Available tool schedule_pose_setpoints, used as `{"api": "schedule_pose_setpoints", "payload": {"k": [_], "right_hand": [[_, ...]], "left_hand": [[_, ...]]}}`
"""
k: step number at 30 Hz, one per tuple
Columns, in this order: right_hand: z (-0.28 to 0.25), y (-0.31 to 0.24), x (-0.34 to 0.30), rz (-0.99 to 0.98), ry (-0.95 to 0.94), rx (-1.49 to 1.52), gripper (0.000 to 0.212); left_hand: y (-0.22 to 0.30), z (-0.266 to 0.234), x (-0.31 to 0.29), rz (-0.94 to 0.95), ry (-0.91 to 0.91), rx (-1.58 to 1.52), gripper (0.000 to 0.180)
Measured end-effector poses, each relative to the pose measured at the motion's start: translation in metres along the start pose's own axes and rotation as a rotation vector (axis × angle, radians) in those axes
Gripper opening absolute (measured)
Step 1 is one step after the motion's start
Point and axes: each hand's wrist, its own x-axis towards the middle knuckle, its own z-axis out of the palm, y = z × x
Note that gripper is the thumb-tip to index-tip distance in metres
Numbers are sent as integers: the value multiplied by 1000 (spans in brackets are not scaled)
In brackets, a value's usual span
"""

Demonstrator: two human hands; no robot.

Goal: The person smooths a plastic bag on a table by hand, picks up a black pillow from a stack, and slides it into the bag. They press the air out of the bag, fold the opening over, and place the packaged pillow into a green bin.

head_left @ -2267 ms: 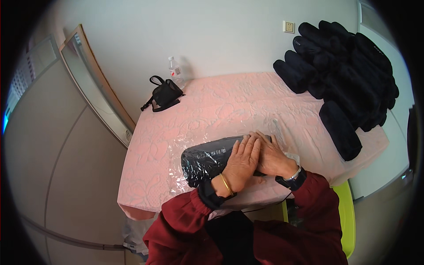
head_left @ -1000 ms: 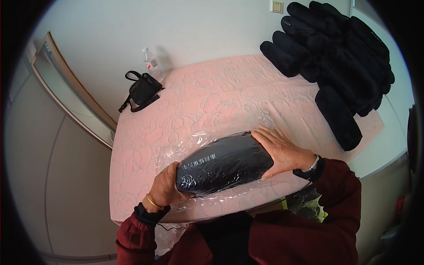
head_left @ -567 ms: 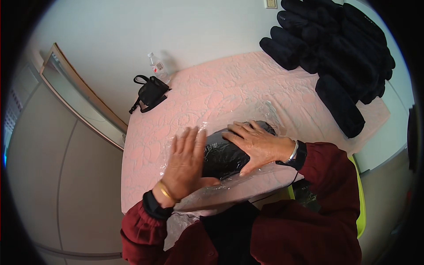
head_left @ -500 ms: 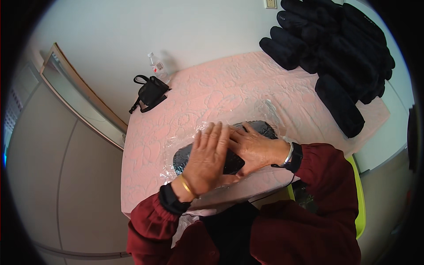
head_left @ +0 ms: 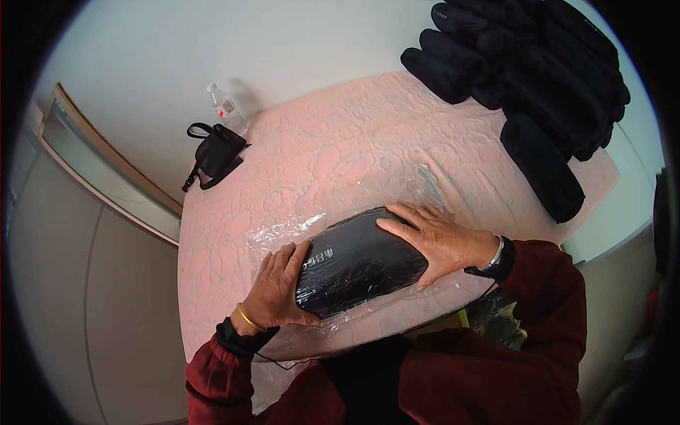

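Note:
A black cushion (head_left: pixel 358 265) with rounded ends lies slantwise near the table's front edge. It is wrapped in a clear plastic bag (head_left: pixel 283 230), whose loose film spreads out beyond its far side and ends. Light printing shows on the cushion's left part. My left hand (head_left: pixel 278 287) grips the left end, thumb on the near side and fingers at the far edge. Around the right end curls my right hand (head_left: pixel 450 244), its fingers on the far top and thumb toward me. The cushion's underside is hidden.
Several more black cushions (head_left: pixel 545 78) are heaped at the table's back right. One cushion (head_left: pixel 542 170) lies in front of them. A clear bottle (head_left: pixel 227 110) and a small black bag (head_left: pixel 214 154) stand at the back left. A pink patterned cloth (head_left: pixel 312 152) covers the table.
My hands have parted from the middle of the cushion to its two ends, uncovering its top and printing. The view has shifted slightly.

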Motion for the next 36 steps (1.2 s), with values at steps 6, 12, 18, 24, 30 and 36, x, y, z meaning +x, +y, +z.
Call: {"api": "schedule_pose_setpoints", "payload": {"k": [6,12,18,24,30,36], "right_hand": [[2,11,5,-18,5,118,130],[13,11,3,-53,79,104,129],[1,-3,-3,42,136,-37,121],[8,-48,-34,-42,537,-176,92],[43,-69,-64,276,19,481,56],[82,-53,-34,421,80,1844,61]], "left_hand": [[-24,7,-6,38,30,-112,141],[-36,15,-19,48,50,-282,134],[-29,27,-29,-71,162,-325,119],[-10,36,-39,-256,301,-361,89],[9,45,-38,-375,305,-347,67],[45,51,-29,-241,357,-430,55]]}}
